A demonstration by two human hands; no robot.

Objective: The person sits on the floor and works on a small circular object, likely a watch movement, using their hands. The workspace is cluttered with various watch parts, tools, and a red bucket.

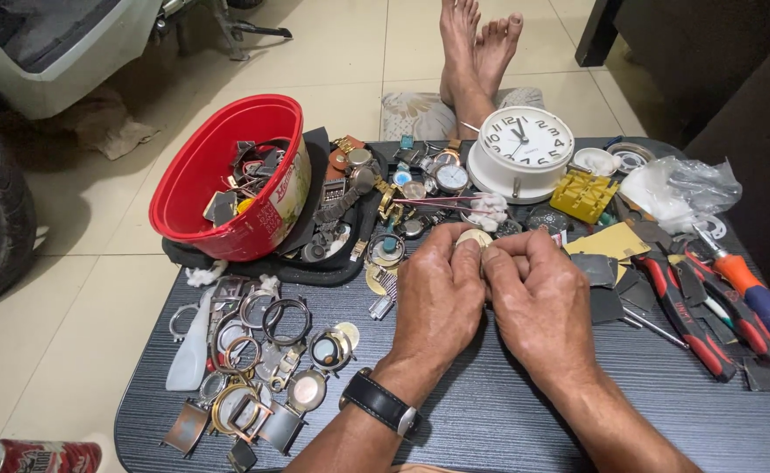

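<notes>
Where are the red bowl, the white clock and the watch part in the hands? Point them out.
red bowl (pixel 194 188): head view, inner wall.
white clock (pixel 526 140): head view, dial.
watch part (pixel 472 237): head view, visible top edge.

Single head-worn view, looking steeply down and forward from the near edge of the desk (pixel 507 420), close range.

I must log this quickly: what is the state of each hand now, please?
Left hand: closed, pinching a small round pale watch part.
Right hand: closed on the same part from the other side.
</notes>
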